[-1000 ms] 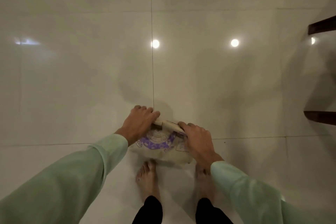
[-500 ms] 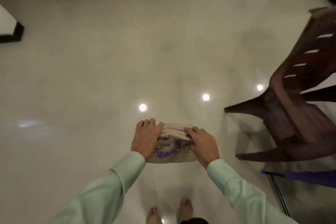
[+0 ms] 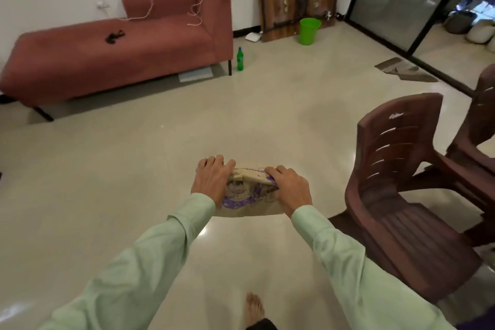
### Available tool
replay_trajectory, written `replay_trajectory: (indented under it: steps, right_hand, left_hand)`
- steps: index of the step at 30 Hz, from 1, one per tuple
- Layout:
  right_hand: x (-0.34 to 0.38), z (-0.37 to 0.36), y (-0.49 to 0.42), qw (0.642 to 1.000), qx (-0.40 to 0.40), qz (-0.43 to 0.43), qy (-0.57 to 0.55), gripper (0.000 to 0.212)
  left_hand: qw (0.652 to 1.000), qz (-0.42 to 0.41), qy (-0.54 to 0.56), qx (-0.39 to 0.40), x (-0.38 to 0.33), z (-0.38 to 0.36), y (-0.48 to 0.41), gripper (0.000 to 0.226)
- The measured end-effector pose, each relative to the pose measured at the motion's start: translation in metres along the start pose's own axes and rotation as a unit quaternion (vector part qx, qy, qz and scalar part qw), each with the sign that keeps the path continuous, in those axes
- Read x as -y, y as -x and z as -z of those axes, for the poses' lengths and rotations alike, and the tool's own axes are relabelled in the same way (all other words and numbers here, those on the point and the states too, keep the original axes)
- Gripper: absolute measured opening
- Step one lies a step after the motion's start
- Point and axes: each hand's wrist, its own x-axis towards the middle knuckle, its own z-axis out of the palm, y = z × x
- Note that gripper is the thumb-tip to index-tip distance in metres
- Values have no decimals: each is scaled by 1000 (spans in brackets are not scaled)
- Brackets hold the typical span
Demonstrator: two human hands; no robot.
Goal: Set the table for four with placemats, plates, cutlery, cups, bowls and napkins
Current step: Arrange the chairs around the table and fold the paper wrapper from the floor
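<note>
Brown paper bag (image 3: pixel 247 199) with purple print hangs over the floor (image 3: pixel 128 182), beside the plastic chair (image 3: pixel 396 169). The left hand (image 3: pixel 211 179) and right hand (image 3: pixel 290 190) grip its folded top. The thin paper may tear, spilling its unseen contents.

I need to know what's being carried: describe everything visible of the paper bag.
The paper bag is tan, crumpled thin paper with a purple printed design, its lettering too blurred to read. Its top is folded over, hiding any contents. It is held in the air above the floor, in front of the person. The left hand grips its top left and the right hand its top right, fingers curled over the fold. Nothing else touches it.
</note>
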Motion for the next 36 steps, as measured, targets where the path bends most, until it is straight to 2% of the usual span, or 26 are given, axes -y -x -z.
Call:
replay_trajectory:
  steps: [4,9,13,18,26,31,36]
  right_hand:
    - [-38,40,-72,999,-18,-33,7,56]
    - [-105,65,-174,996,-46,-75,27,53]
    - [-163,81,-263,990,-51,-122,45,49]
    - [-237,127,-354,977,-69,-196,56,47]
    - [-397,184,-453,940,-120,-316,41,36]
    - [-529,210,-510,926,-126,-355,29,39]
    - [-668,267,-553,910,-135,-390,27,44]
  left_hand:
    - [998,-35,16,-42,-4,28,-98,39]
    - [993,-89,35,-71,-19,33,-238,38]
    - [988,-130,58,-61,-34,24,-360,37]
    - [972,-218,64,-55,-69,46,-516,38]
    - [938,-333,67,-68,-193,75,-732,32]
    - [926,-367,59,-67,-297,81,-860,30]
    - [910,-402,69,-72,-418,118,-981,28]
